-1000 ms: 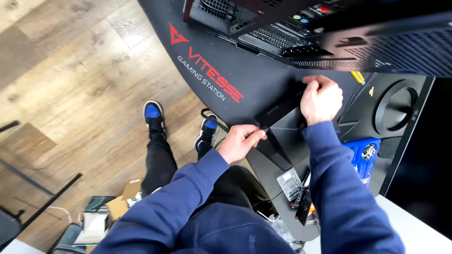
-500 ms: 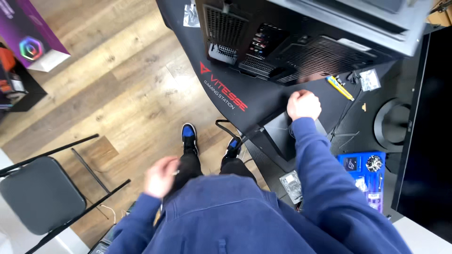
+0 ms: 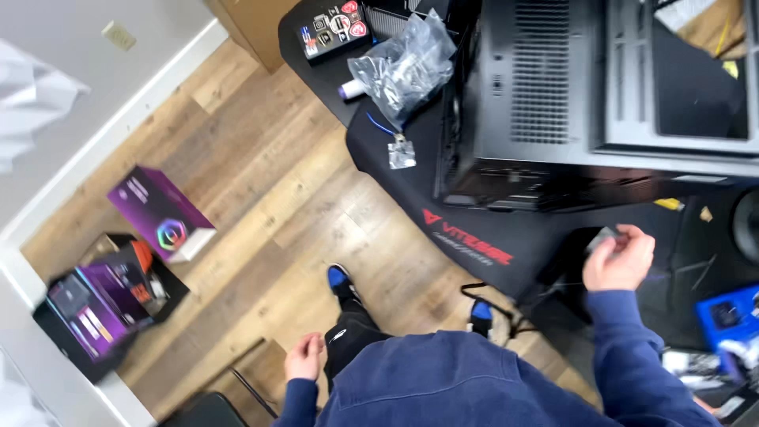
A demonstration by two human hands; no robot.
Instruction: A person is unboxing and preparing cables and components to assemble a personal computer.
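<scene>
Right hand (image 3: 619,259) pinched on a small grey part (image 3: 602,238) over the black tabletop (image 3: 379,142) just below the PC case (image 3: 553,103), left hand (image 3: 304,357) loosely curled, empty by the knee; looks mid-fetch, part needs seating next.

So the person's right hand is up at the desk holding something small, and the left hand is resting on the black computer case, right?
Not quite. The head view shows the left hand hanging low beside the person's knee, above the wooden floor, nowhere near the black computer case. The right hand is indeed up at the desk, closed around something small.
</scene>
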